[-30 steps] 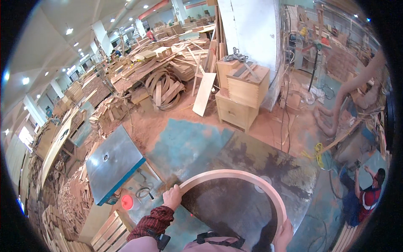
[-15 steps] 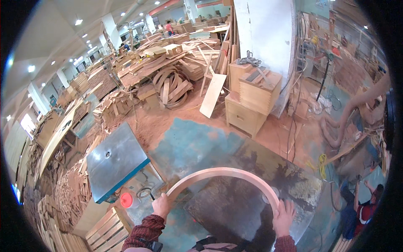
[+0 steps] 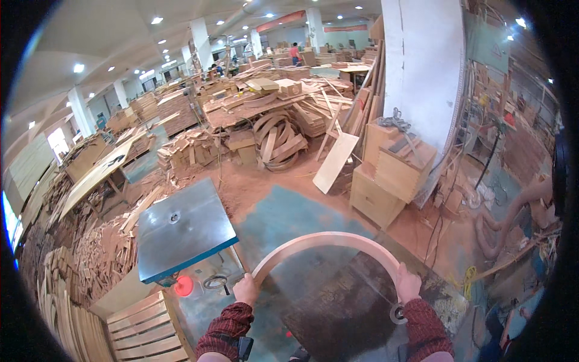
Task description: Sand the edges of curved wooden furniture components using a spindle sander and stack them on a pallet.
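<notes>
Two hands hold one curved wooden strip (image 3: pixel 329 238) between them, out in front of the body. The left hand (image 3: pixel 246 290) is closed around its left end, knuckles upward, with the wood coming out of the fist up and to the right. The right hand (image 3: pixel 408 286) grips the right limb of the curve, fingers wrapped over it; how much wood lies hidden behind that hand I cannot tell.

The relation that matters is the strip's lie between the hands. Its span runs left to right across the person's front, the two grips are roughly level, and the crown of the arch bows away from the body, so the open side faces the person. Neither hand is clearly nearer the crown, which sits about midway between them and farther out than both.

Below the arch is a dark, worn surface (image 3: pixel 338 308); the strip seems to be held above it, though contact is hard to judge from this angle. A round pale disc (image 3: pixel 397 313) shows just beside the right wrist. Left of the left hand, apart from the strip, are a container with a red lid (image 3: pixel 183 286), a metal-topped counter (image 3: pixel 196 232) with a blue edge, and a slatted wooden frame (image 3: pixel 148 330). Farther off lies a heap of curved wooden pieces (image 3: pixel 278 145).
</notes>
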A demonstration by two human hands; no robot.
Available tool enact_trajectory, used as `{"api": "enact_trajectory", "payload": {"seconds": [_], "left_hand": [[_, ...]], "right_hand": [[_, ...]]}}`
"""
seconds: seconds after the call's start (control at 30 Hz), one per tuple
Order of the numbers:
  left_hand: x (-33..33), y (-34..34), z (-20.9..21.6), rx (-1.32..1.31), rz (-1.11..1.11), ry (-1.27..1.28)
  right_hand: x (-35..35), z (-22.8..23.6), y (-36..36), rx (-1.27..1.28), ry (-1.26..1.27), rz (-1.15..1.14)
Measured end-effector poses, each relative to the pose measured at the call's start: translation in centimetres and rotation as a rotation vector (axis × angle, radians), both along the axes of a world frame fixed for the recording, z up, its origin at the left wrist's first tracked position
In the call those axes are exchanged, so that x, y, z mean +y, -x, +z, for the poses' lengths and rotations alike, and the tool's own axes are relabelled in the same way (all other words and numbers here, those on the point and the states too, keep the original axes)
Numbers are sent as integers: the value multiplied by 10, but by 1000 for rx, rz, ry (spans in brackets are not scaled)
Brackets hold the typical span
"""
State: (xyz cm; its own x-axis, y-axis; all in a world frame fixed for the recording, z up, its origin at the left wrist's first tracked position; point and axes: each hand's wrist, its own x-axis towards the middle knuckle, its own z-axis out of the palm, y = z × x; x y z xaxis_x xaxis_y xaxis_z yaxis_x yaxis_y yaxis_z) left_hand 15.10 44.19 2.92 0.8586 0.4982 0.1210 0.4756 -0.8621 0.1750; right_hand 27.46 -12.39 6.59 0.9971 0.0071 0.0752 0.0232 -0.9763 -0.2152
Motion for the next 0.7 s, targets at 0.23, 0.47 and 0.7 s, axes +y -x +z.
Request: {"api": "enact_trajectory", "payload": {"seconds": [0.23,0.47,0.7], "left_hand": [[37,74,34,-244,82,40],[36,140,100,-456,18,39],[14,136,87,-662,-202,134]], "right_hand": [[27,18,23,80,-461,111],[65,58,21,725,-1344,131],[88,147,67,836,-1115,395]]}}
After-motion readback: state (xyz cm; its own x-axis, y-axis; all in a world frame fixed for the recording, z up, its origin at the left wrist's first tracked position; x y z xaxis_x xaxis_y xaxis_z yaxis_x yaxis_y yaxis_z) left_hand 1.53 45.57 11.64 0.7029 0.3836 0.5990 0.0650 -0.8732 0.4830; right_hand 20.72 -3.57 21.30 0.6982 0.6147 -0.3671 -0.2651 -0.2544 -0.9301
